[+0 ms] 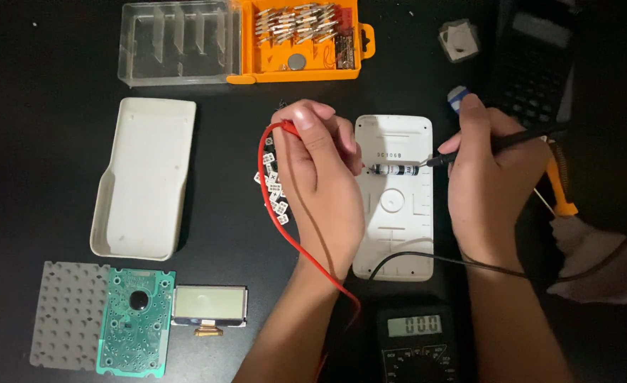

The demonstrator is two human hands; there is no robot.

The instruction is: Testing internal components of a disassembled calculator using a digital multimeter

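Two probes meet a battery [394, 170] seated in the white back shell [393, 234] on the table: left hand [320, 184] pinches the red probe [288, 128], right hand [487, 177] grips the black probe [512, 139].

The matt black bench [44, 142] carries a matt off-white plastic back shell [393, 234], smooth with moulded ribs. On it lies a small glossy battery with a metal end [395, 170]. The red probe lead [271, 191] and black probe lead [413, 257] look like smooth rubbery plastic. The orange plastic bit case [303, 67] has a clear glossy lid [178, 42] and shiny metal bits. The green circuit board [134, 323] is semi-gloss, beside a matt grey rubber keypad mat [65, 312].
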